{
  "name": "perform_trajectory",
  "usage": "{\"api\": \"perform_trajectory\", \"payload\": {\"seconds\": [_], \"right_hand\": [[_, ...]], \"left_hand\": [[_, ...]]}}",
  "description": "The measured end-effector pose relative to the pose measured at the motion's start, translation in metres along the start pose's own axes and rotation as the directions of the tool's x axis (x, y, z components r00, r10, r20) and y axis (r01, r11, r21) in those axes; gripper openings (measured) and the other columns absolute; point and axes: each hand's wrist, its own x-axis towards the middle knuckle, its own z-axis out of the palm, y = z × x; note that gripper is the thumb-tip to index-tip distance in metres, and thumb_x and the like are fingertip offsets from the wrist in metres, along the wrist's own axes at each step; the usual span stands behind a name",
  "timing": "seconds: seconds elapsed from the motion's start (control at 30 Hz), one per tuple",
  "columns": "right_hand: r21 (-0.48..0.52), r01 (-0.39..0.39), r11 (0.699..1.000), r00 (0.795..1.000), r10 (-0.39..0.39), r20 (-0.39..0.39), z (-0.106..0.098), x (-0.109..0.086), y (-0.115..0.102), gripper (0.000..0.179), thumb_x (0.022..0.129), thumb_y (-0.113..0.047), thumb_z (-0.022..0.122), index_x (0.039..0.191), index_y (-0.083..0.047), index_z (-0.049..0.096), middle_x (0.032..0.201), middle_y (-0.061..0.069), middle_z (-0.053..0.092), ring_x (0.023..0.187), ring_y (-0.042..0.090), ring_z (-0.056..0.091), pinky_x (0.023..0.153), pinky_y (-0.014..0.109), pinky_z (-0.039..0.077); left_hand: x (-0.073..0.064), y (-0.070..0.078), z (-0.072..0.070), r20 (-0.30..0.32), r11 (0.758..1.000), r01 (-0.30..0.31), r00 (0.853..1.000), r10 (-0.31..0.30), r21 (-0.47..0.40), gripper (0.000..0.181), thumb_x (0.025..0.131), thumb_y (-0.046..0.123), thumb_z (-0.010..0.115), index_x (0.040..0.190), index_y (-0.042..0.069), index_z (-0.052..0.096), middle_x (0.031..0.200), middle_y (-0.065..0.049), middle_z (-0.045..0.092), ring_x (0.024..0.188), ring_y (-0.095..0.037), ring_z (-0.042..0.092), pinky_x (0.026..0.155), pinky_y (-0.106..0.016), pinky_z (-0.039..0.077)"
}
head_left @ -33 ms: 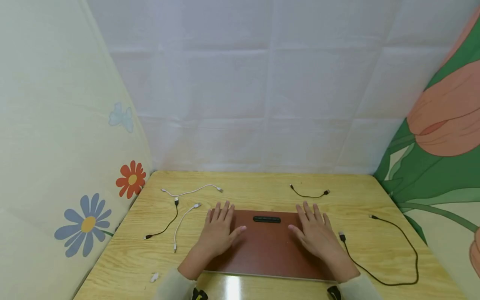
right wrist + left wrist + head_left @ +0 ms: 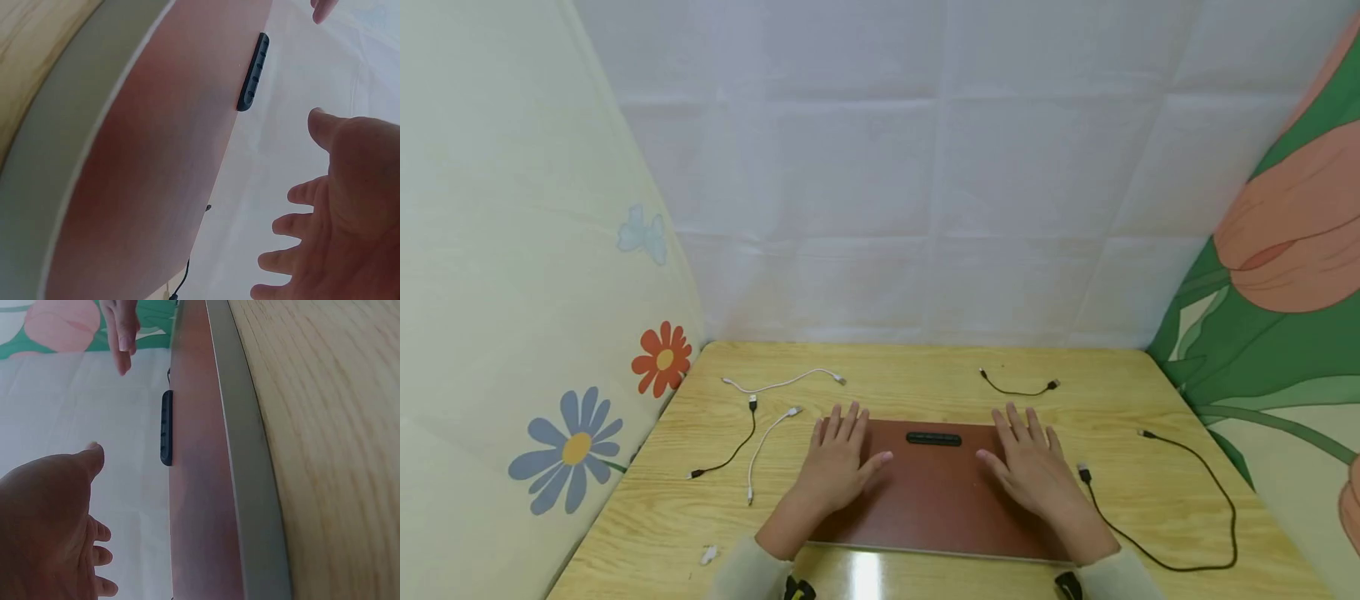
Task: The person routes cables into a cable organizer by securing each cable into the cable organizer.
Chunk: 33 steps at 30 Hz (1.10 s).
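A reddish-brown board [image 2: 936, 500] with a pale edge lies on the wooden table. Near its far side sits a black notched strip [image 2: 933, 438], like a cable holder, with grooves across its top in the right wrist view. My left hand [image 2: 835, 471], fingers extended and thumb out, is over the board's left part. Over the right part is my right hand [image 2: 1033, 471], spread the same way. Both wrist views show the hands held above the board's surface, with nothing in either. The strip lies between the two hands, untouched.
Left of the board lie two white USB cables [image 2: 757, 450] and a short black cable [image 2: 741, 448]. Behind it is another short black cable [image 2: 1017, 392]; a longer black one [image 2: 1232, 517] curves on the right. A small white piece [image 2: 708, 555] rests front left. Cloth hangs around the table [image 2: 917, 362].
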Motion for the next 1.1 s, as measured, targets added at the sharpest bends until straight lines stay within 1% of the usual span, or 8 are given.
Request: {"api": "perform_trajectory", "payload": {"seconds": [0.2, 0.33, 0.47, 0.53, 0.63, 0.77, 0.93, 1.1], "right_hand": [[-0.003, 0.005, 1.0, 1.0, -0.005, 0.014, 0.001, -0.003, 0.002, 0.072, 0.104, -0.044, 0.054, 0.158, -0.003, 0.03, 0.163, 0.026, 0.022, 0.148, 0.054, 0.015, 0.112, 0.074, 0.017], [-0.007, 0.014, 1.0, 1.0, -0.014, 0.027, 0.0, -0.003, 0.005, 0.073, 0.104, -0.045, 0.053, 0.158, -0.002, 0.029, 0.162, 0.027, 0.023, 0.148, 0.055, 0.015, 0.112, 0.074, 0.017], [-0.02, 0.024, 1.0, 0.999, -0.023, 0.031, -0.003, -0.002, 0.006, 0.072, 0.104, -0.045, 0.052, 0.157, -0.001, 0.03, 0.162, 0.028, 0.024, 0.147, 0.056, 0.017, 0.111, 0.074, 0.019], [-0.015, 0.026, 1.0, 0.999, -0.025, 0.037, -0.006, -0.001, 0.005, 0.071, 0.104, -0.044, 0.052, 0.157, -0.001, 0.03, 0.162, 0.028, 0.024, 0.147, 0.056, 0.017, 0.111, 0.074, 0.019], [0.004, 0.026, 1.0, 0.998, -0.027, 0.056, -0.009, -0.001, 0.005, 0.071, 0.104, -0.042, 0.053, 0.157, -0.001, 0.03, 0.161, 0.029, 0.024, 0.147, 0.056, 0.017, 0.111, 0.074, 0.018], [0.015, 0.024, 1.0, 0.995, -0.025, 0.094, -0.014, 0.001, 0.007, 0.07, 0.104, -0.041, 0.053, 0.157, -0.001, 0.03, 0.16, 0.03, 0.026, 0.146, 0.056, 0.019, 0.112, 0.073, 0.02], [0.012, 0.041, 0.999, 0.994, -0.042, 0.104, -0.02, 0.006, 0.015, 0.069, 0.104, -0.039, 0.055, 0.155, 0.002, 0.033, 0.157, 0.033, 0.031, 0.143, 0.058, 0.025, 0.109, 0.073, 0.026], [-0.011, 0.05, 0.999, 0.991, -0.048, 0.121, -0.025, 0.014, 0.027, 0.068, 0.103, -0.034, 0.058, 0.153, 0.005, 0.034, 0.154, 0.035, 0.032, 0.138, 0.059, 0.032, 0.105, 0.071, 0.033]], "left_hand": [[-0.007, 0.001, -0.001, 0.019, 1.0, 0.002, 1.0, -0.002, -0.007, 0.084, 0.101, 0.063, 0.042, 0.159, 0.004, 0.028, 0.165, -0.018, 0.024, 0.152, -0.044, 0.017, 0.119, -0.063, 0.017], [-0.012, 0.001, -0.003, 0.108, 0.999, 0.024, 0.994, -0.021, -0.035, 0.087, 0.099, 0.065, 0.045, 0.159, 0.004, 0.027, 0.166, -0.018, 0.023, 0.152, -0.044, 0.016, 0.119, -0.064, 0.016], [-0.016, 0.003, -0.003, 0.21, 0.998, 0.036, 0.978, -0.023, -0.057, 0.09, 0.096, 0.067, 0.049, 0.159, 0.005, 0.029, 0.166, -0.018, 0.022, 0.153, -0.044, 0.016, 0.118, -0.065, 0.017], [-0.017, 0.005, -0.003, 0.241, 0.997, 0.035, 0.97, -0.016, -0.071, 0.092, 0.095, 0.066, 0.053, 0.158, 0.003, 0.03, 0.165, -0.02, 0.024, 0.152, -0.045, 0.017, 0.118, -0.065, 0.019], [-0.019, 0.008, -0.002, 0.263, 0.997, 0.034, 0.965, -0.015, -0.067, 0.092, 0.094, 0.065, 0.056, 0.157, 0.003, 0.031, 0.164, -0.021, 0.025, 0.152, -0.045, 0.018, 0.118, -0.065, 0.019], [-0.02, 0.01, 0.004, 0.273, 0.999, 0.034, 0.962, -0.027, -0.022, 0.094, 0.093, 0.068, 0.055, 0.158, 0.003, 0.031, 0.165, -0.02, 0.024, 0.153, -0.043, 0.016, 0.118, -0.065, 0.017], [-0.019, 0.011, 0.008, 0.29, 0.998, 0.039, 0.956, -0.05, 0.041, 0.095, 0.093, 0.07, 0.051, 0.159, 0.006, 0.028, 0.166, -0.017, 0.021, 0.154, -0.041, 0.014, 0.119, -0.064, 0.016], [-0.016, 0.011, 0.007, 0.31, 0.994, 0.01, 0.95, -0.044, 0.111, 0.095, 0.093, 0.073, 0.047, 0.159, 0.006, 0.028, 0.166, -0.017, 0.022, 0.153, -0.04, 0.017, 0.117, -0.065, 0.022]]}}
